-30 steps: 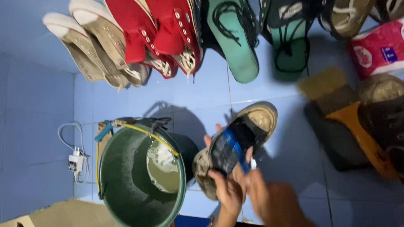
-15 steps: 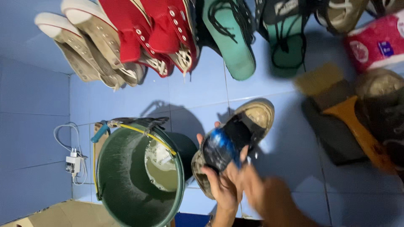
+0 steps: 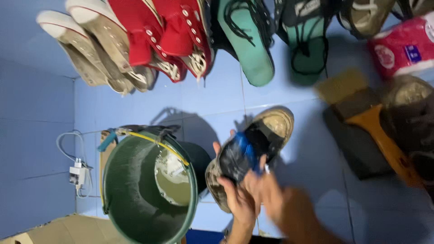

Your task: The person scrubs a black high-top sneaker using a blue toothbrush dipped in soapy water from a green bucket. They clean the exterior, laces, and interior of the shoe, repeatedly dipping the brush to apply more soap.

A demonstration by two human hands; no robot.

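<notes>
1. Covering the whole scene, blue floor tiles [image 3: 289, 95] form the surface, with grout lines visible and open tile between the upper shoe row and the held shoe.
2. A green bucket [image 3: 135, 199] holding murky water stands just left of the hands; a yellow-handled tool rests across its rim.
3. A row of footwear lies along the top edge: beige sneakers [image 3: 97, 54], red sneakers [image 3: 167, 36], teal sandals [image 3: 253, 45].
4. At right, a dark scrub brush with orange handle [image 3: 379, 131] lies near a pink wrapped roll [image 3: 402, 49].
5. A worn tan shoe [image 3: 253, 149], sole up, is grasped by the left hand [image 3: 237, 203].
6. The right hand [image 3: 275, 194] presses a blue object against the shoe; motion blur obscures its grip.
7. A white plug and cord [image 3: 77, 169] lie at the left edge.
</notes>
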